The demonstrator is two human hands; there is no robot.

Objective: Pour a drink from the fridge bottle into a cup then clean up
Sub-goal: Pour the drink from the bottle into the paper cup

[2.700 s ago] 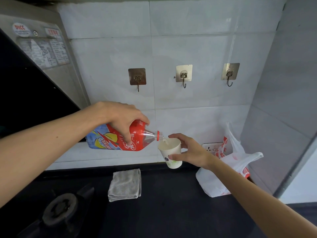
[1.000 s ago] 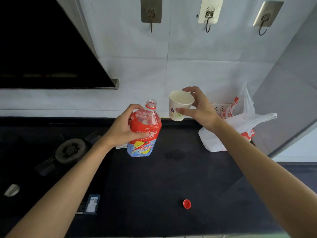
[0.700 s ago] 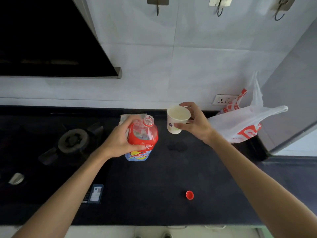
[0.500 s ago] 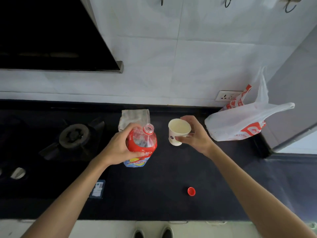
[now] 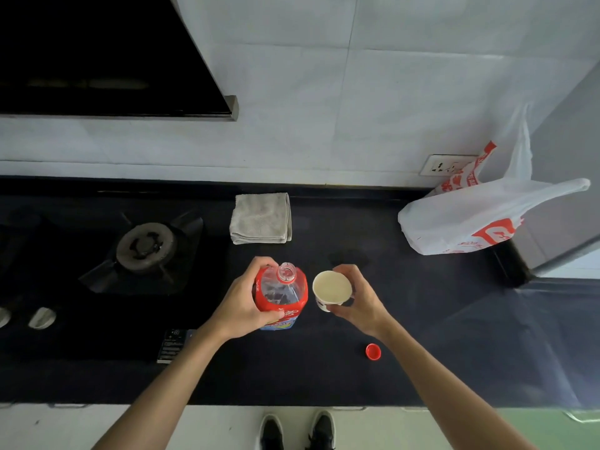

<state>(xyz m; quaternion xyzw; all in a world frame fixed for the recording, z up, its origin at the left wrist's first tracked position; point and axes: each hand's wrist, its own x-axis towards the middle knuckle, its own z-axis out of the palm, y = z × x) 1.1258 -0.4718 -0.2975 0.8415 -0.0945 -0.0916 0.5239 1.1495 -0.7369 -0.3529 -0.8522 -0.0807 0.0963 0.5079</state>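
Observation:
An uncapped clear bottle with a red, blue and yellow label stands upright over the black counter, gripped around its side by my left hand. Just to its right, my right hand holds a white paper cup with pale liquid inside, upright and level with the bottle's neck. Whether bottle and cup touch the counter I cannot tell. The bottle's red cap lies loose on the counter, near the front edge, under my right forearm.
A folded grey cloth lies at the back of the counter. A gas burner sits to the left under a black hood. A white plastic bag fills the right corner beside a wall socket.
The bottle went from tipped into the cup to upright. Both hands then came down and toward me with bottle and cup, while my view tilted down to the counter.

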